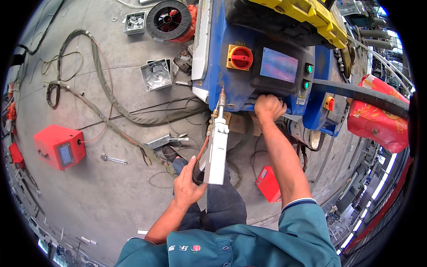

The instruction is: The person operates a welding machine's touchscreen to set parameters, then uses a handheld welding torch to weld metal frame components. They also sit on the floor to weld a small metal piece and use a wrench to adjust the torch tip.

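- The silver torch [218,149] lies at 1 o'clock from the left hand [188,183]; its blocky metal body tapers to a slim, copper-coloured tip [223,90] pointing to 12.
- That hand closes around the torch's dark rear end, forefinger straight alongside; the other fingertips are hidden.
- The right hand [269,107], toward 2 o'clock from the torch, bends its fingers together at the lower edge of the scuffed blue machine [238,82]; whether they grip it, I cannot tell.
- At 10, a fabric-sheathed hose [105,84] loops over grey floor [111,191].
- At 9, a boxy red unit [60,147].
- At 11, a round black spool [168,20].
- At 3, a crinkled red sack [378,122].
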Demonstrator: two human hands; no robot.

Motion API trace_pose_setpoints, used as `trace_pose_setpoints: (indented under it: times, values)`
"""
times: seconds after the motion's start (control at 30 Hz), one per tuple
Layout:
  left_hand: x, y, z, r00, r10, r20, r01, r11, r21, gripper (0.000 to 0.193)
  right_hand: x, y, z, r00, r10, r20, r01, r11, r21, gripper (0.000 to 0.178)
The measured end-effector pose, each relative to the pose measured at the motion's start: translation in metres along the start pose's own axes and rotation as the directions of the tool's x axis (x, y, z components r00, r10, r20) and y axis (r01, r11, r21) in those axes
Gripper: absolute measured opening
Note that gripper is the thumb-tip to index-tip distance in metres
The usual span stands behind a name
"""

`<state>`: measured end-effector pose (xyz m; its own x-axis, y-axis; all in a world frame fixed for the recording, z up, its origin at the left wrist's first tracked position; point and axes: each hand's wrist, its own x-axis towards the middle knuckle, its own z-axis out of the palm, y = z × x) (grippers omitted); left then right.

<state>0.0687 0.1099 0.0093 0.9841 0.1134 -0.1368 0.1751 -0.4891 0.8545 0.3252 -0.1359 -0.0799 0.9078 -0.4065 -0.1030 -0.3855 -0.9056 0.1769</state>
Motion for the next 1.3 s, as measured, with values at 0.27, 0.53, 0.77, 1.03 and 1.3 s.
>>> trace_pose_setpoints:
  times: [0.27,0.53,0.77,1.03,1.3]
  values:
    - [-0.002,-0.002,0.001,0.998,-0.058,0.035,0.059,0.998,-0.021,0.086,0.002,0.003,0.004,1.000,-0.007,-0.016,0.007,1.000,-0.023,0.037]
    - [-0.013,-0.007,-0.013,0.993,-0.111,-0.036,0.105,0.984,-0.145,0.084,0.012,0.023,0.029,0.993,-0.115,0.005,0.113,0.969,-0.221,0.037]
    - [-0.038,0.011,-0.154,0.973,-0.190,-0.131,0.192,0.981,0.008,0.075,-0.002,0.008,0.004,0.993,-0.105,-0.049,0.101,0.991,-0.084,0.040]
    - [-0.110,0.028,-0.324,0.706,-0.519,-0.482,0.597,0.803,0.010,0.046,0.001,0.011,0.016,0.998,-0.044,-0.042,0.042,0.999,-0.029,0.032]
    - [-0.071,0.022,-0.428,0.662,-0.492,-0.566,0.504,0.851,-0.150,0.044,0.001,-0.002,0.012,1.000,-0.026,-0.005,0.026,1.000,0.002,0.030]
